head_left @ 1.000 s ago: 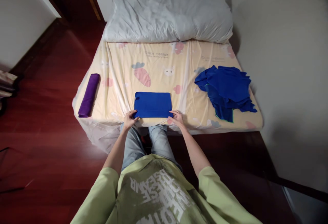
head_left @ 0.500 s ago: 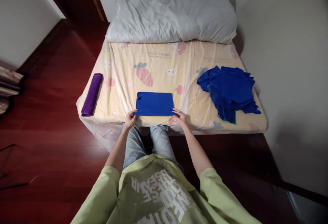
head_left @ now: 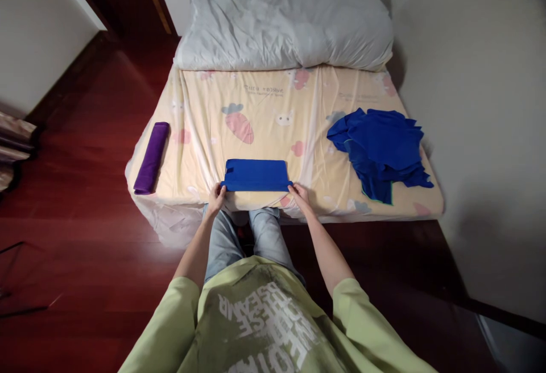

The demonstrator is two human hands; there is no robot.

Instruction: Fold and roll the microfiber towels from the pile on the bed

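Blue fabric, one folded rectangle of cloth (head_left: 256, 173), lies on the patterned sheet (head_left: 273, 141) at the near edge of the bed, its near side turned up in a narrow strip, with two hands on it: the left hand (head_left: 216, 197) pinches the left near corner and the right hand (head_left: 300, 197) pinches the right one. Well apart on the left lies one purple roll (head_left: 151, 158), and on the right one loose blue heap (head_left: 381, 148) whose separate pieces cannot be counted. One bulky white duvet (head_left: 284, 20) spans the far end, and two denim-clad legs (head_left: 271, 233) stand against the near edge.
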